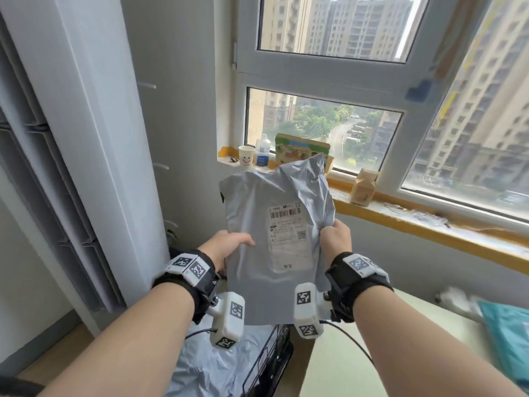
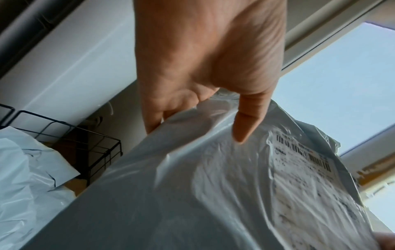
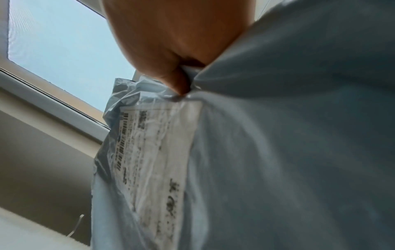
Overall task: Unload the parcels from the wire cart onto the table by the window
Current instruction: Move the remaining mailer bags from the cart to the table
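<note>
Holding the grey parcel (image 1: 274, 242) upright in the air above the wire cart (image 1: 272, 365), I grip it at both side edges: my left hand (image 1: 226, 246) has its thumb on the front and fingers (image 2: 152, 121) behind, my right hand (image 1: 336, 237) pinches the opposite edge. Another grey parcel (image 1: 211, 368) lies in the cart. The tabletop (image 1: 357, 353) sits to my right, with a teal parcel (image 1: 509, 330) on it.

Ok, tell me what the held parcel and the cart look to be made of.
Grey parcel: thin plastic film with a soft sheen; it creases where the left hand and right hand grip it. Wire cart: thin black rods, probably coated metal.
</note>
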